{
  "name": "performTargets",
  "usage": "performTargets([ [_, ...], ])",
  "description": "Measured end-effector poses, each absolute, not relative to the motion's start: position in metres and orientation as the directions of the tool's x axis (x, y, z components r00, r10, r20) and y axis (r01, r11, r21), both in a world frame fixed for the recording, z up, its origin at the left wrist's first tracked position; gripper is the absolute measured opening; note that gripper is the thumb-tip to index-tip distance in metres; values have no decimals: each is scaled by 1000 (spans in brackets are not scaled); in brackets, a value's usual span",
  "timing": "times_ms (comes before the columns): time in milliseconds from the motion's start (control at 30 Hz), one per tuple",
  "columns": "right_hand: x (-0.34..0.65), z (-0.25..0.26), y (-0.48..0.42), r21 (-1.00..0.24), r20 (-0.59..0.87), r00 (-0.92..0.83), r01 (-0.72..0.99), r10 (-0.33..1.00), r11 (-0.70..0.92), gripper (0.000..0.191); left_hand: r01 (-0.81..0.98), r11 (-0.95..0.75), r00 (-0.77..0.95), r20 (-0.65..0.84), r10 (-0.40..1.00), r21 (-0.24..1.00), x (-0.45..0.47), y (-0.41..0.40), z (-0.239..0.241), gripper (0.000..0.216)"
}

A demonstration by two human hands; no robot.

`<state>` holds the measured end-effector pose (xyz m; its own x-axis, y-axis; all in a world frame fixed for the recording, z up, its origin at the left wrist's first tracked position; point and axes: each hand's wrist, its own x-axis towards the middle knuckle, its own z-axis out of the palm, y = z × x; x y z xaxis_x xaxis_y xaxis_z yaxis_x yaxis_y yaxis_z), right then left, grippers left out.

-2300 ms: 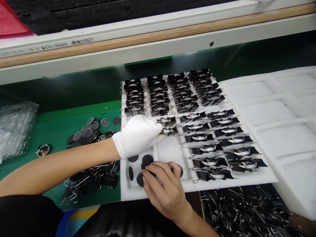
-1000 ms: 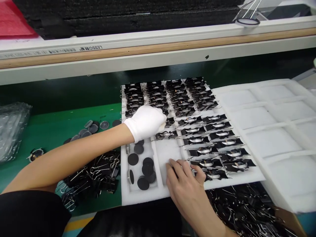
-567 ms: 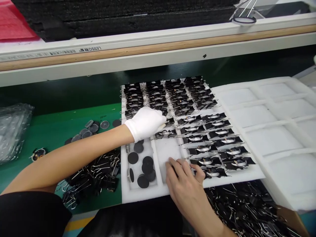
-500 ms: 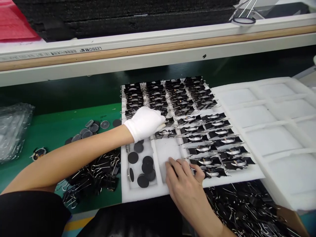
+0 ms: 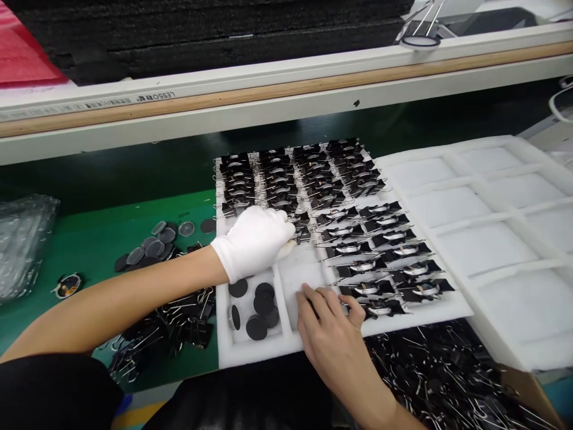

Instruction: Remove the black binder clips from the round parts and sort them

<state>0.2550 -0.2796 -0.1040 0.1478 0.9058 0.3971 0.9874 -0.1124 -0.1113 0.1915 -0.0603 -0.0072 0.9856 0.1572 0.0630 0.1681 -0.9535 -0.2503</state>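
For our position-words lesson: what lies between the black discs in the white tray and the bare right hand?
Going from the black discs to the right hand, the head view shows a white foam divider, then white compartment floor.

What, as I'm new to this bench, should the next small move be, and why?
Perhaps ease the white-gloved left hand off the black-clipped round pieces at its fingertips: they appear seated in the rectangular white foam tray, and the bare right hand is nearer the tray's front, apart from them.

The tray point(image 5: 248, 353) looks like matt foam, the shelf strip point(image 5: 268, 91) smooth wood.
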Motion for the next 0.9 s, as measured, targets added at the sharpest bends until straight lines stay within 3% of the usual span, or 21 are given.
performTargets([
  [167, 255, -104, -278, -123, 403, 154, 986, 902, -114, 26, 175, -957, 984, -4, 181, -232, 200, -63, -4, 33],
  [367, 259, -97, -286, -132, 396, 138, 987, 908, -93, 29, 155, -962, 988, 43, 149, -226, 205, -62, -20, 35],
  [533, 268, -85, -297, -39, 343, 166, 986, 925, -163, 34, 174, -951, 985, 62, 163, -256, 200, -67, -15, 27],
  [667, 279, -81, -298, 11, 259, 51, 998, 965, -56, 45, 237, -922, 972, 82, 222, -305, 171, -59, 6, 34],
  [767, 286, -78, -294, -22, 258, -36, 999, 965, 43, 42, 286, -905, 958, 71, 278, -315, 126, -42, 19, 39],
  [900, 299, -71, -284, -123, 287, -137, 976, 948, 179, 35, 543, -825, 836, 200, 512, -155, 42, -19, 26, 40],
])
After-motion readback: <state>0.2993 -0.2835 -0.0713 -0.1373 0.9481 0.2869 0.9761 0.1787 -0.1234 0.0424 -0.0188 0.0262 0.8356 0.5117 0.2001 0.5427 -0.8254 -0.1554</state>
